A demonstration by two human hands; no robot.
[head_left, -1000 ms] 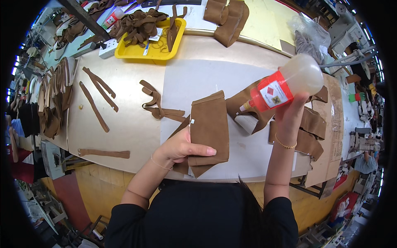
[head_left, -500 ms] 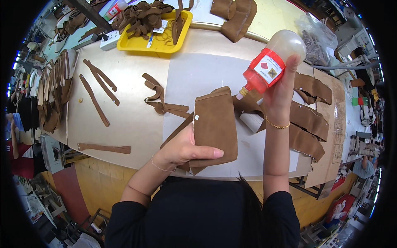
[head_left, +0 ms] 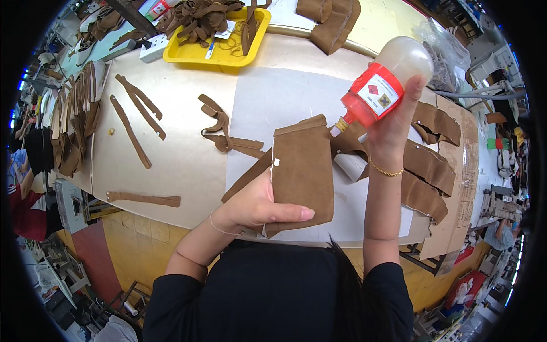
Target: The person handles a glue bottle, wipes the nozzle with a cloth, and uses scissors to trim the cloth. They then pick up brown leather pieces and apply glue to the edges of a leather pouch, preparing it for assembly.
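Observation:
My left hand (head_left: 270, 206) grips a brown suede-like piece (head_left: 302, 171) near its lower end, thumb across the front face and the other fingers hidden behind. A small white square sticks to the piece's left edge. In my right hand (head_left: 393, 131) is a squeeze bottle (head_left: 373, 91) with a red lower part, a cloudy clear body and a hazard label, tilted nozzle down. Its yellowish-wrapped tip sits right beside the piece's upper right edge; whether it touches I cannot tell. Behind the piece, more brown material (head_left: 347, 148) curves over the table.
Narrow brown strips (head_left: 134, 134) lie on the table's left part, and a looped strip (head_left: 219, 125) nearer the middle. A yellow tray (head_left: 219, 60) with strips stands at the back. Wide brown pieces (head_left: 427, 165) lie at right beside cardboard (head_left: 464, 171). Brown pieces (head_left: 80, 125) hang at the left edge.
The bottle in my right hand has shifted slightly right and up. The brown piece in my left hand has moved a little right; both grips stay the same.

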